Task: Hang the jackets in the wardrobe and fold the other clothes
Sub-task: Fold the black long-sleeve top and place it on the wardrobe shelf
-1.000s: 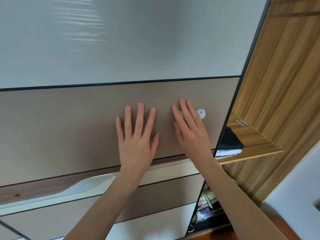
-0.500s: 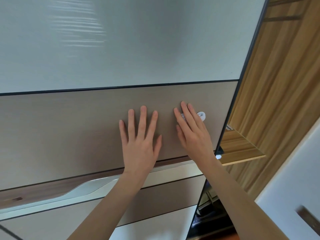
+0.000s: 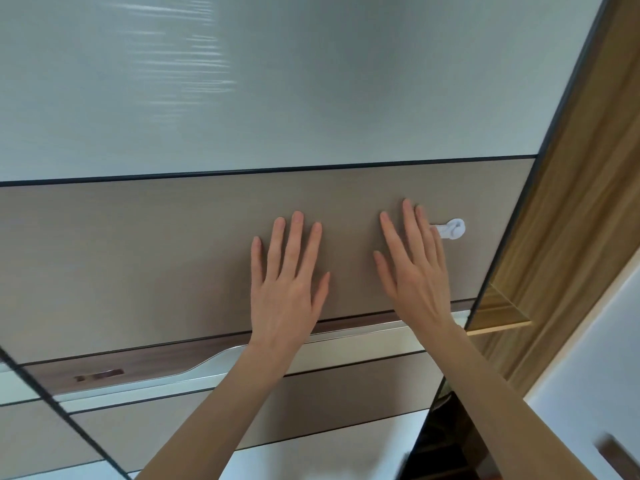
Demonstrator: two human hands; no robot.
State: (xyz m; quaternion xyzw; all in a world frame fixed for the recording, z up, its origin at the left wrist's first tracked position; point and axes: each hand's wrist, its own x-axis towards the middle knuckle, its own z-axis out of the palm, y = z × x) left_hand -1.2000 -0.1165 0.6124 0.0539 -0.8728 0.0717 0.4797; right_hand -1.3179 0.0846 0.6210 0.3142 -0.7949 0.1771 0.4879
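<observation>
A sliding wardrobe door (image 3: pixel 138 265) fills the view, with a pale grey upper panel, a taupe middle panel and a metal handle strip below. My left hand (image 3: pixel 287 285) lies flat on the taupe panel with fingers spread. My right hand (image 3: pixel 415 271) presses flat beside it, fingers straight. A small white plastic hook (image 3: pixel 452 229) sticks out from the door just right of my right fingertips. The wardrobe's wooden interior (image 3: pixel 571 202) shows in a narrow gap at the right. No jackets or other clothes are in view.
A wooden shelf (image 3: pixel 502 315) shows inside the gap at the right. Dark, unclear items (image 3: pixel 446 441) lie low in the opening. A white wall or door (image 3: pixel 595 368) with a dark handle stands at the far right. A second door panel (image 3: pixel 34 431) overlaps at lower left.
The door has slid to the right under both flat hands, narrowing the open gap. The dark folded items on the shelf are now hidden behind the door's edge.
</observation>
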